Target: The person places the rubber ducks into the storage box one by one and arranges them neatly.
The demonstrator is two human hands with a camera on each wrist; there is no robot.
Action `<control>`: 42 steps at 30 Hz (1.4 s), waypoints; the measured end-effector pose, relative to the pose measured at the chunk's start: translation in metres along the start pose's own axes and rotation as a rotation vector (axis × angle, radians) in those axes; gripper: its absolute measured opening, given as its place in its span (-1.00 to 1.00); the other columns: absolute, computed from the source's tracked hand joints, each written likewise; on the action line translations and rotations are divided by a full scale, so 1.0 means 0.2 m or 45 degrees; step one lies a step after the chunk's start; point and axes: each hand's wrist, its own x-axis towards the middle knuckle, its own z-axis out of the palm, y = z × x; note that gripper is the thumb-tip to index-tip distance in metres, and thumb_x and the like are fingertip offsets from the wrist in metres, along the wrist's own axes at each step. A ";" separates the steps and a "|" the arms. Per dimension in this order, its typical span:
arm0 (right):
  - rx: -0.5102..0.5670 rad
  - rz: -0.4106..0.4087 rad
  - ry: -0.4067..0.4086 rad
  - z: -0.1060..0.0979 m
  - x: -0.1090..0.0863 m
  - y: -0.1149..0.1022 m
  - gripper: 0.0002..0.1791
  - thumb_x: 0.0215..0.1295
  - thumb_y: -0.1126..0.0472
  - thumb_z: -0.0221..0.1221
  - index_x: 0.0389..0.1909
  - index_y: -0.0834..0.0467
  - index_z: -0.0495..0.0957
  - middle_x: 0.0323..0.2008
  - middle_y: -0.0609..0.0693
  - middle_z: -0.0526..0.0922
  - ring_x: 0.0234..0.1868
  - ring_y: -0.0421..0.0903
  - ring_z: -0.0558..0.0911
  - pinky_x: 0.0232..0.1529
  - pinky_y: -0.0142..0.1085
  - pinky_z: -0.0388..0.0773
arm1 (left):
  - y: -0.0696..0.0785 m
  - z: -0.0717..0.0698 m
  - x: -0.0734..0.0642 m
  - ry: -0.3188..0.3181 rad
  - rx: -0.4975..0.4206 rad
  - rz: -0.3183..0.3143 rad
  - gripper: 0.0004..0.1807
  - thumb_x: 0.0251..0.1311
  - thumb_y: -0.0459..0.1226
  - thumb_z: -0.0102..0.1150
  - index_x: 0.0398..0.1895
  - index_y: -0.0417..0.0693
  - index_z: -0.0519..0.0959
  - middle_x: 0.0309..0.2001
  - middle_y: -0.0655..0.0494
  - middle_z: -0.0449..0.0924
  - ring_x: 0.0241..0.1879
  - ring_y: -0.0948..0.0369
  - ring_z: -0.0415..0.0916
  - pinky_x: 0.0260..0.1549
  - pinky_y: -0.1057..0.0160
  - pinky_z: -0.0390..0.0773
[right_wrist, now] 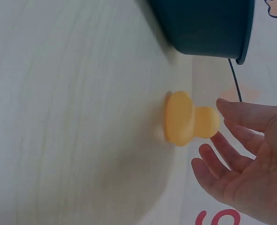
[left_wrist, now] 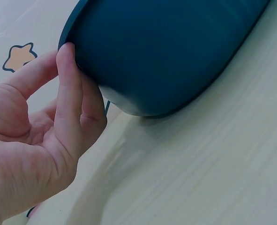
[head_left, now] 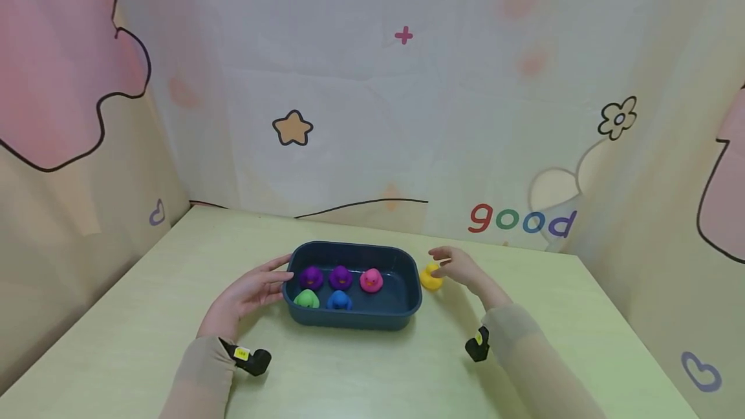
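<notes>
A dark blue bin (head_left: 356,321) stands on the table with several small rubber ducks inside. Among these are two purple ducks (head_left: 340,278), a pink duck (head_left: 371,280), a green duck (head_left: 306,299) and a blue duck (head_left: 339,300). My left hand (head_left: 253,291) pinches the bin's left end, thumb and fingertip meeting at the rim in the left wrist view. Just outside the bin's right end sits a yellow duck (right_wrist: 179,119). Around its head my right hand (right_wrist: 250,159) hovers with spread, slightly bent fingers, thumb and fingertips close beside the head.
Pale wood table (head_left: 372,380) lies under everything. A printed cloth backdrop (head_left: 372,147) rises behind it and at both sides. Black straps with camera mounts (head_left: 251,361) sit on both sleeves.
</notes>
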 end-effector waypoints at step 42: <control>-0.174 0.197 0.262 0.01 -0.05 0.06 -0.54 0.11 0.08 0.37 -0.16 0.34 0.47 -0.14 0.22 0.54 -0.12 0.10 0.45 -0.09 -0.12 0.46 | 0.00 0.00 0.00 0.010 -0.027 -0.011 -0.24 0.41 -0.37 0.01 0.57 -0.09 -0.08 -0.33 0.22 0.61 -0.42 0.38 0.62 -0.40 0.48 0.62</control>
